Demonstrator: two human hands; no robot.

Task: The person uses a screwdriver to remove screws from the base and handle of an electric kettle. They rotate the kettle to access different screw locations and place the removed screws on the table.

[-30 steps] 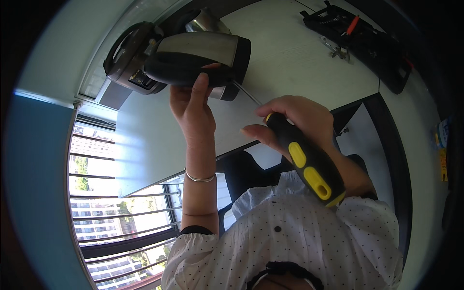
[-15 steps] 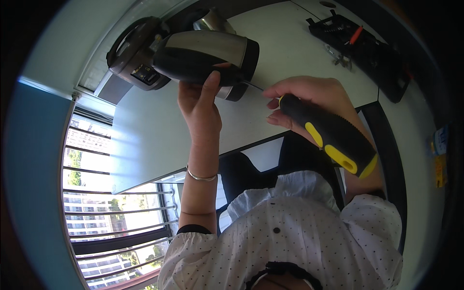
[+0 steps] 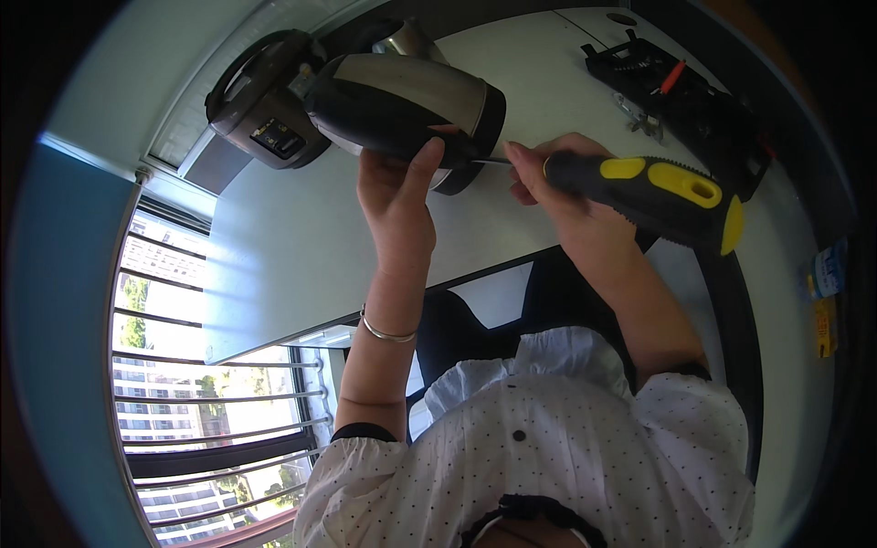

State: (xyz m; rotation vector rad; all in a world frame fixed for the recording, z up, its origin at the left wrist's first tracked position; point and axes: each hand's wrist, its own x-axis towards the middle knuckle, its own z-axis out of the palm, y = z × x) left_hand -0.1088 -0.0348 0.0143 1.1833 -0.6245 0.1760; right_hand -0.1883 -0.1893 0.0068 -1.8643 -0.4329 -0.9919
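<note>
An electric kettle, silver with a black handle and black base, is tipped on its side above the table. My left hand is closed around the kettle's handle, thumb on top. My right hand grips a black and yellow screwdriver, with thumb and fingers near where the shaft meets the thick grip. The thin shaft points left, and its tip meets the lower end of the kettle's handle close to the base. Whether the tip sits in a screw cannot be made out.
On the white table, a brown electric cooker stands at the far left, with a shiny metal vessel behind the kettle. A black tool case lies open at the far right, small metal pieces beside it. A barred window is at left.
The kettle and my left hand have shifted slightly right. My right hand has turned the screwdriver, its grip swinging upward and to the right, so the shaft now lies nearly level.
</note>
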